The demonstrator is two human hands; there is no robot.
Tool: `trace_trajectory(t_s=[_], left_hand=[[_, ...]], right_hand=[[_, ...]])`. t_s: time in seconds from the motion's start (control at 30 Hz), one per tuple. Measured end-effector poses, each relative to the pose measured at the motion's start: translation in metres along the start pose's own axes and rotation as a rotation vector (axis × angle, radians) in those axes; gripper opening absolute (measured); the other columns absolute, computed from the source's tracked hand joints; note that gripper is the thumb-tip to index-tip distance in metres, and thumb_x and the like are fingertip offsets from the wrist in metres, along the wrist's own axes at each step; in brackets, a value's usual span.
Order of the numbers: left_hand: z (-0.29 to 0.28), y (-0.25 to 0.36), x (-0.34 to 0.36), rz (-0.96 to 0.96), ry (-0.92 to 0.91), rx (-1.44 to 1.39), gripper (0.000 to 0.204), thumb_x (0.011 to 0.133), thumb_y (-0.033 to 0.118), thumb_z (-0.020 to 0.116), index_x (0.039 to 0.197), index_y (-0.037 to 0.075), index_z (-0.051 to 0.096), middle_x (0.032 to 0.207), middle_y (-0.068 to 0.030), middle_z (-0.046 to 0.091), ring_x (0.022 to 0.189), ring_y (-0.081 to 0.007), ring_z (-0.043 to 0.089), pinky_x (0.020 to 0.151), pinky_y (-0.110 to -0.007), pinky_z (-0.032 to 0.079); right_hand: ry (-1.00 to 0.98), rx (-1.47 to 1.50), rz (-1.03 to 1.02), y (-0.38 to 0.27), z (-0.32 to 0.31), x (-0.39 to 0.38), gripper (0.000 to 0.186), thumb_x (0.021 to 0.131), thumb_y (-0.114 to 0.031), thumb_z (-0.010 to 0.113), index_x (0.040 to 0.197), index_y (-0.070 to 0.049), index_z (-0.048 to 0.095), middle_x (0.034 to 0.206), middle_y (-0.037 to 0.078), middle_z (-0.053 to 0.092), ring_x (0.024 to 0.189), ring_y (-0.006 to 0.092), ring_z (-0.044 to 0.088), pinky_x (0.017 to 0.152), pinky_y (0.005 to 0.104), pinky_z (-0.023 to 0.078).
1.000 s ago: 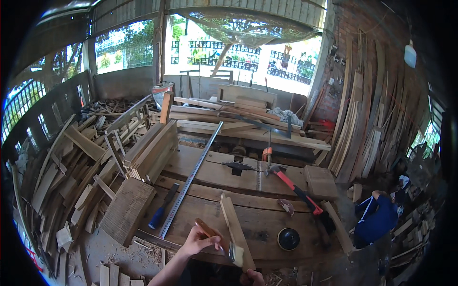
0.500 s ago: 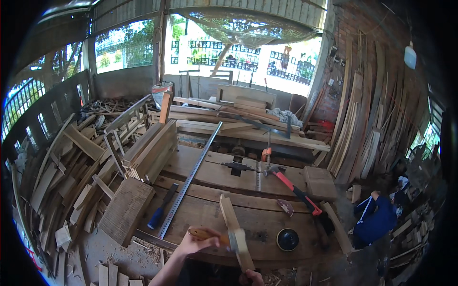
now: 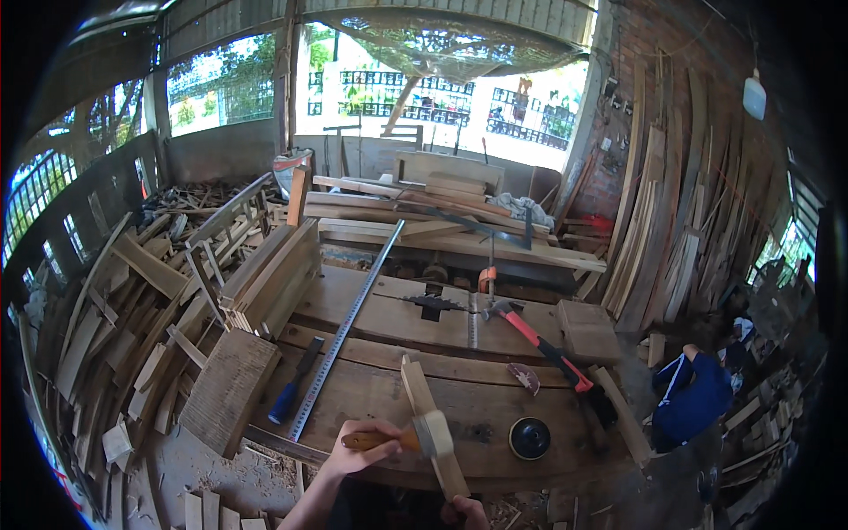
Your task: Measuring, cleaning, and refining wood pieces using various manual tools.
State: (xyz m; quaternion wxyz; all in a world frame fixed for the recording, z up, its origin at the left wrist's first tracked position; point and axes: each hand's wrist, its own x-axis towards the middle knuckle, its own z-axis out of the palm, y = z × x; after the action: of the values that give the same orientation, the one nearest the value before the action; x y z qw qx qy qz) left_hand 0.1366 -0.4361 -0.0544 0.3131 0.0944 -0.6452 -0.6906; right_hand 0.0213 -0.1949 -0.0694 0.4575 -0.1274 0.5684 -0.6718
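My left hand point(image 3: 360, 453) is closed around the wooden handle of a flat paintbrush point(image 3: 435, 434), whose pale bristles lie across a narrow wood strip point(image 3: 420, 389). The strip slants away from me over the near edge of the workbench point(image 3: 353, 412). At its near end, my right hand point(image 3: 465, 512) grips the strip, with part of that hand cut off by the lower rim. To the right of the strip sits a round black disc point(image 3: 530, 438), and beyond it a reddish sanding sheet piece point(image 3: 525, 377).
A long steel ruler point(image 3: 346, 331) and a blue-handled chisel point(image 3: 298, 380) lie on the left. Further back a toothed saw blade point(image 3: 433, 304) juts from the bench, near a red-handled hammer point(image 3: 541, 344). Stacked boards point(image 3: 274, 274) flank it; a person in blue point(image 3: 694, 397) crouches at right.
The brush's bristles have shifted slightly toward the far end of the strip. My right hand keeps its hold, and the whole view has moved a little.
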Motion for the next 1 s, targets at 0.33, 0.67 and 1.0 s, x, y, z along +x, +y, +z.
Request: trace_trajectory(t_s=[0.33, 0.67, 1.0], left_hand=[[-0.005, -0.011, -0.013, -0.013, -0.172, -0.339, 0.014, 0.085, -0.009, 0.069, 0.1, -0.007, 0.068, 0.1, -0.0169, 0.069, 0.086, -0.0216, 0.072, 0.075, -0.03, 0.059], [-0.008, -0.006, 0.004, 0.111, 0.078, 0.152, 0.004, 0.083, -0.007, 0.071, 0.085, -0.006, 0.067, 0.093, -0.0162, 0.07, 0.084, -0.0217, 0.071, 0.075, -0.03, 0.056], [-0.011, 0.016, 0.016, -0.057, -0.183, 0.013, 0.01, 0.086, 0.002, 0.073, 0.094, -0.003, 0.071, 0.085, -0.0092, 0.073, 0.075, -0.0149, 0.069, 0.071, -0.027, 0.054]], right_hand=[[-0.074, 0.062, -0.008, 0.023, -0.015, 0.011, 0.043, 0.097, -0.037, 0.052, 0.064, -0.011, 0.047, 0.059, 0.001, 0.046, 0.056, 0.013, 0.043, 0.056, 0.0297, 0.036], [0.011, -0.022, -0.049, -0.003, 0.005, -0.002, 0.045, 0.097, -0.039, 0.053, 0.062, -0.011, 0.045, 0.059, 0.0, 0.044, 0.056, 0.0128, 0.041, 0.055, 0.0304, 0.033], [-0.047, 0.055, -0.023, 0.026, -0.016, 0.013, 0.044, 0.098, -0.038, 0.052, 0.064, -0.01, 0.048, 0.06, 0.0, 0.045, 0.056, 0.0127, 0.042, 0.056, 0.0298, 0.034]])
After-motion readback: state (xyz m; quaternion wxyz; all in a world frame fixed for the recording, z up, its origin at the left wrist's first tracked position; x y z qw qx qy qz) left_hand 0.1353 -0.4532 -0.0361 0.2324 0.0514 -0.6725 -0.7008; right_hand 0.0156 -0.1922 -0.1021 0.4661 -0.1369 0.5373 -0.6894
